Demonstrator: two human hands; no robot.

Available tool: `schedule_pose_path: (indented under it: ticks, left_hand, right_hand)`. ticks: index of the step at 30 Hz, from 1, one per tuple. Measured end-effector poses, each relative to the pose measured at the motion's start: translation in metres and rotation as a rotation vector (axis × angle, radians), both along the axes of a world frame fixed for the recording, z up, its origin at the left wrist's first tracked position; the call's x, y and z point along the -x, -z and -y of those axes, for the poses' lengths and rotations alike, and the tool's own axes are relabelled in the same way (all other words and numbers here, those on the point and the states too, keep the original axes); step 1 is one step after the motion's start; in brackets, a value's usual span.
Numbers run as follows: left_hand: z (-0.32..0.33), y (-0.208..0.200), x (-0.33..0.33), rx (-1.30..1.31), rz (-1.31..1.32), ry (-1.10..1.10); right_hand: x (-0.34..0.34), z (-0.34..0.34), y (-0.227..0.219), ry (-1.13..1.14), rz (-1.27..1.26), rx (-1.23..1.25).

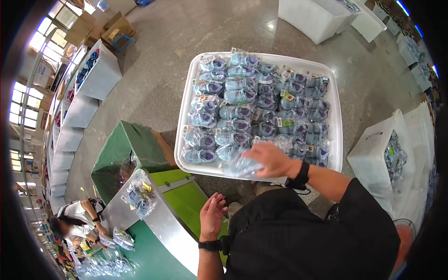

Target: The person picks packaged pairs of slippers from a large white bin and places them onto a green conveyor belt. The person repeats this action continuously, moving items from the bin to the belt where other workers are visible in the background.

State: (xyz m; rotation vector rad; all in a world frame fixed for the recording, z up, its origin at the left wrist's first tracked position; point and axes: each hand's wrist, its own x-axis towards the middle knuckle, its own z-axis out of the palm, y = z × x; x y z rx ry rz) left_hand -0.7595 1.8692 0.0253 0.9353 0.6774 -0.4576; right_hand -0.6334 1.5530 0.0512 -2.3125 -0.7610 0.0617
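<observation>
You are reaching your right hand (272,159) over the near rim of the big white bin (183,116), its fingers curling around a clear bagged pair of shoes (240,165) at the bin's six o'clock edge, so the bag is hanging half over the rim beside the stacked ones. Your left hand (211,215) is hovering empty just above the green table (186,200), palm turned inward with its fingers loosely spread and touching nothing.

The bagged shoes inside the bin are lying flat in about four columns, packed tightly side by side, which is probably keeping them from sliding and letting more fit; the exact number is too crowded to count, but it is running to several dozen. One more bagged pair (140,196) is resting on the slanted metal chute (158,219) at your nine o'clock. A person (77,219) at eight o'clock is handling further bags. At three o'clock one white tub (373,158) is holding more bags; a row of white tubs (79,112) is lining the ten o'clock side.
</observation>
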Motion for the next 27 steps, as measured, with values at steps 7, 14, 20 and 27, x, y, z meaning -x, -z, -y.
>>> schedule_pose_path:
  ticks: [7,14,20,27]
  left_hand:
    - [-0.041,0.025,0.056,-0.364,-0.09,-0.106]
    - [-0.071,0.04,0.125,-0.489,-0.176,-0.135]
    - [-0.095,0.041,0.172,-0.595,-0.257,-0.079]
    - [-0.152,0.055,0.21,-0.639,-0.268,-0.159]
  right_hand:
    - [-0.047,0.081,0.017,0.323,0.218,0.147]
    - [-0.028,0.101,0.16,0.367,-0.194,0.281]
    - [-0.016,0.095,0.205,0.489,-0.234,0.181]
    - [-0.013,0.097,0.201,0.665,-0.149,-0.006]
